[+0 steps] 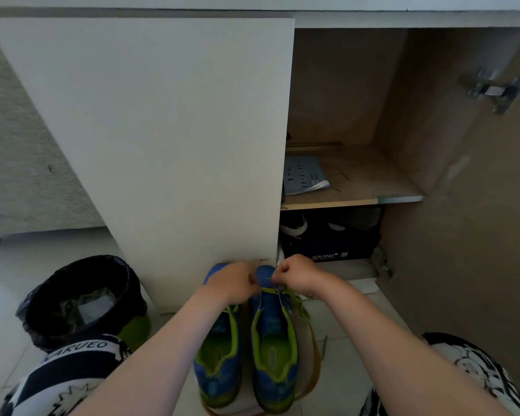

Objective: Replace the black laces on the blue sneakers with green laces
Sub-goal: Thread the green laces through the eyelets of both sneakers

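Down on the floor (342, 385) the two blue sneakers stand side by side, heels toward the person and toes pointing away at the foot of the white cupboard door (150, 130). Both hands meet at the far toe end of the right sneaker (273, 340), whose long axis runs straight out from the body. The right hand (297, 277) has its grip pressed together, pinching the green lace (294, 298) just above the lowest eyelets. The left hand (231, 283) is curled close beside it and crosses over the toe of the left sneaker (219, 349); whether its grip has the lace I cannot tell. Any next threading likely runs back toward the body. A bin (81, 298) lined in black stands well to the left, a dark shoe box (327, 244) just beyond the hands.
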Action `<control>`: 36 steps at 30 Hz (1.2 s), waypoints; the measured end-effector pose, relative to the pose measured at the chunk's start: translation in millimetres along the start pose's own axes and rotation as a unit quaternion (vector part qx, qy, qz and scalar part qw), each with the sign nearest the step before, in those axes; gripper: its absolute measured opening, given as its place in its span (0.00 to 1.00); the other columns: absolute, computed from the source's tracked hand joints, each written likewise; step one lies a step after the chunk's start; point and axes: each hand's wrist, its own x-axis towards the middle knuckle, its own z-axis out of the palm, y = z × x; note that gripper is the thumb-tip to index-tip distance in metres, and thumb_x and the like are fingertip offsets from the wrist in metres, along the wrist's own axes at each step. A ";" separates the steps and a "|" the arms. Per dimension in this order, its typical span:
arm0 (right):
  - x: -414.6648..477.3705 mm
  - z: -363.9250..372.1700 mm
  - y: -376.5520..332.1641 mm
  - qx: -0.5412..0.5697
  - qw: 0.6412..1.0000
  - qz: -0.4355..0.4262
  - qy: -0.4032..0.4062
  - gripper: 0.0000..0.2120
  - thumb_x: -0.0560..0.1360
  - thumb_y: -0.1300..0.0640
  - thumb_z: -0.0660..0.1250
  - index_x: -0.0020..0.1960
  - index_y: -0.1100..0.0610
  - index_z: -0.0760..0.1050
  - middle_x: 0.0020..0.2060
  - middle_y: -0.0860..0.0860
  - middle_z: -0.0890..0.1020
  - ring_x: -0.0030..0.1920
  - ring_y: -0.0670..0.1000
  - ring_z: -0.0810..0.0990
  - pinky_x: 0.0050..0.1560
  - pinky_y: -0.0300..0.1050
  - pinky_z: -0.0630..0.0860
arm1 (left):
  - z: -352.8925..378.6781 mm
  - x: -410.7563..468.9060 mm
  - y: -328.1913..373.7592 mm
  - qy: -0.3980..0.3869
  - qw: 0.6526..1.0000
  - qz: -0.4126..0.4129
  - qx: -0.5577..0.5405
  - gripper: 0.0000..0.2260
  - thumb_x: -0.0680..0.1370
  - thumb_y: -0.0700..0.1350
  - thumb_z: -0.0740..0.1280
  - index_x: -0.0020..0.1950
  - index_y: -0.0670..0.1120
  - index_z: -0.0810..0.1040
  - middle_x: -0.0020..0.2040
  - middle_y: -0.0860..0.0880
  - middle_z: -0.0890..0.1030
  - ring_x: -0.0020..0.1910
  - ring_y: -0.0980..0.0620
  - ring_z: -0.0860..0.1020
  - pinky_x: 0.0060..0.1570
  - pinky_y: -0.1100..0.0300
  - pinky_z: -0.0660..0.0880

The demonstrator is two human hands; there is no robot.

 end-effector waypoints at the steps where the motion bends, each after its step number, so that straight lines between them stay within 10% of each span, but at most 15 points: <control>1: 1.6 3.3 1.3 -0.021 1.000 0.001 0.005 0.10 0.77 0.54 0.70 0.40 0.57 0.85 0.42 0.52 0.86 0.47 0.52 0.84 0.50 0.47 0.80 | 5.0 -1.0 -0.3 -0.015 1.000 -0.015 0.014 0.14 0.74 0.54 0.67 0.34 0.47 0.75 0.31 0.51 0.77 0.33 0.50 0.77 0.35 0.56 0.72; 7: 4.9 20.7 4.2 -0.146 0.989 -0.007 0.007 0.14 0.75 0.56 0.66 0.30 0.54 0.74 0.30 0.54 0.75 0.31 0.53 0.72 0.33 0.47 0.68 | 24.2 -0.9 -0.3 -0.007 0.997 -0.075 0.004 0.13 0.69 0.53 0.68 0.32 0.47 0.70 0.29 0.50 0.73 0.30 0.51 0.73 0.29 0.61 0.65; 22: -5.2 55.4 -10.6 -0.200 0.977 0.031 0.073 0.04 0.75 0.59 0.64 0.44 0.57 0.78 0.48 0.56 0.82 0.51 0.58 0.81 0.40 0.43 0.69 | 22.3 -2.9 -12.5 -0.016 0.989 -0.082 -0.121 0.12 0.74 0.39 0.61 0.30 0.44 0.67 0.29 0.47 0.69 0.32 0.50 0.68 0.35 0.55 0.63; 36: -4.1 63.9 -1.8 -0.184 0.980 0.003 0.074 0.13 0.77 0.61 0.63 0.33 0.54 0.73 0.28 0.49 0.68 0.36 0.55 0.72 0.26 0.43 0.56 | 30.5 4.3 -25.4 0.028 0.994 -0.035 -0.099 0.11 0.76 0.47 0.66 0.35 0.47 0.81 0.30 0.50 0.78 0.31 0.54 0.75 0.34 0.56 0.73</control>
